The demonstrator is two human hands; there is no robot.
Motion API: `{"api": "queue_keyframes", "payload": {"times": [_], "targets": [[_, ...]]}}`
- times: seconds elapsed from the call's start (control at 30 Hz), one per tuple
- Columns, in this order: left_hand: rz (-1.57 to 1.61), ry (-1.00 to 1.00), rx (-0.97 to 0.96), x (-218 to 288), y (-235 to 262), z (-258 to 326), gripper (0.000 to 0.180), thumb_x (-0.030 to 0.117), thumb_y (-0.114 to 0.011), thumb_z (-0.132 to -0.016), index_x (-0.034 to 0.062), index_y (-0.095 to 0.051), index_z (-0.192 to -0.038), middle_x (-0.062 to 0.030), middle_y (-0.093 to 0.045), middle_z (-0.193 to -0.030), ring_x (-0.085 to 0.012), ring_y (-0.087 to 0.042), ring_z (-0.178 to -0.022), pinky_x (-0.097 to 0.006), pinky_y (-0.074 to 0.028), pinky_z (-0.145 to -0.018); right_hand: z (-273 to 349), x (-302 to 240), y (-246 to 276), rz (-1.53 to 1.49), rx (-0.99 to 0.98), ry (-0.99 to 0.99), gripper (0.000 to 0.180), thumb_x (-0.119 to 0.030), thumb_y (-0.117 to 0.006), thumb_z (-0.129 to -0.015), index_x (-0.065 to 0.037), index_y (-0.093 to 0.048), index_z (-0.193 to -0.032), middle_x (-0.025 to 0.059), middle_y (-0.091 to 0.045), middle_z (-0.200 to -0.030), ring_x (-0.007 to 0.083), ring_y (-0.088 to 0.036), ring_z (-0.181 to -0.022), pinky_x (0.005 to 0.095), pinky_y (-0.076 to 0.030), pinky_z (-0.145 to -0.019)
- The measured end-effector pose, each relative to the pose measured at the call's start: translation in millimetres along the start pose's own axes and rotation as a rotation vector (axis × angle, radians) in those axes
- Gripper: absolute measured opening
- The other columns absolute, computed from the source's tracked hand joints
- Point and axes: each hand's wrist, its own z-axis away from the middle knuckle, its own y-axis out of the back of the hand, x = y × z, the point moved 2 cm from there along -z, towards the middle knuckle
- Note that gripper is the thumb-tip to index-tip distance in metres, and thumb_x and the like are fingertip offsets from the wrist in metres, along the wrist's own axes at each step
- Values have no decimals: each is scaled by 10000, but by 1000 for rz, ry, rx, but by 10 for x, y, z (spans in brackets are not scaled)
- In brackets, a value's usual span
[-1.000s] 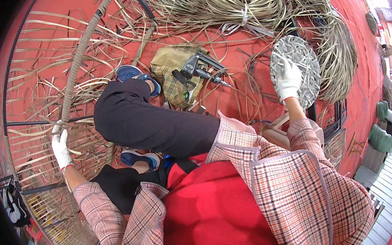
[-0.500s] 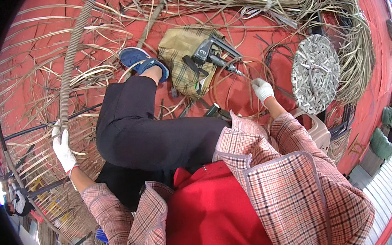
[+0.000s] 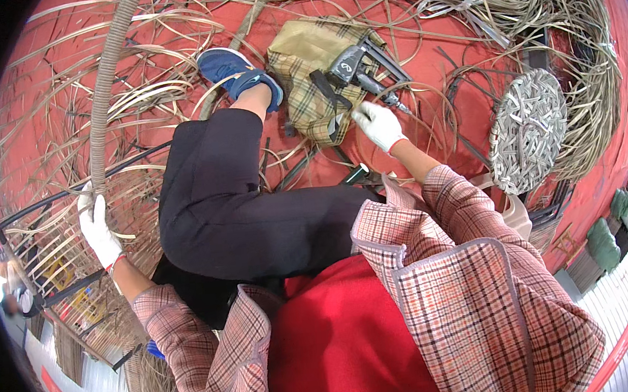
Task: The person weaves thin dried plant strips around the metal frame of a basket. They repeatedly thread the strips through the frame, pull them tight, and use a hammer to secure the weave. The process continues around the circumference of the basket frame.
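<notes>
1. A long, wrapped grey-brown cane pole (image 3: 102, 80) is gripped by the gloved left hand (image 3: 98, 228), fingers curled round it.
2. A dark power tool (image 3: 353, 71) on a plaid cloth (image 3: 311, 83) is touched by the gloved right hand (image 3: 379, 124); its grasp cannot be told.

We see our gloved left hand (image 3: 98, 230) at nine o'clock gripping a thick wrapped cane (image 3: 103, 88) that curves up toward eleven. Our gloved right hand (image 3: 380, 124) at one o'clock touches a dark power tool (image 3: 351, 71) lying on a plaid bag (image 3: 311, 83). A round woven disc (image 3: 527, 130) lies toward three o'clock.
</notes>
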Motion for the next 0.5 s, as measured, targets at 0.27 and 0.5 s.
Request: {"api": "queue_keyframes", "payload": {"times": [0.27,0.5], "targets": [[-70,-9,-37,159,-66,64,374,116,-613,-987,11,-630,-1345,-75,-646,-1293,-206,-573,-1224,-350,-403,-1100,-573,-1112,-984,27,-324,568,274,-310,-561,-982,-122,-702,-1124,166,-718,-1111,394,-686,-995,491,-544,-859],[-98,-110,-28,102,27,15,373,48,-601,-950,31,-645,-1320,-98,-676,-1285,-206,-614,-1168,-339,-453,-1043,-824,-646,-2346,404,-585,151,341,-265,-511,-1006,-71,-684,-1225,158,-736,-1160,357,-704,-1053,454,-561,-893]]}}
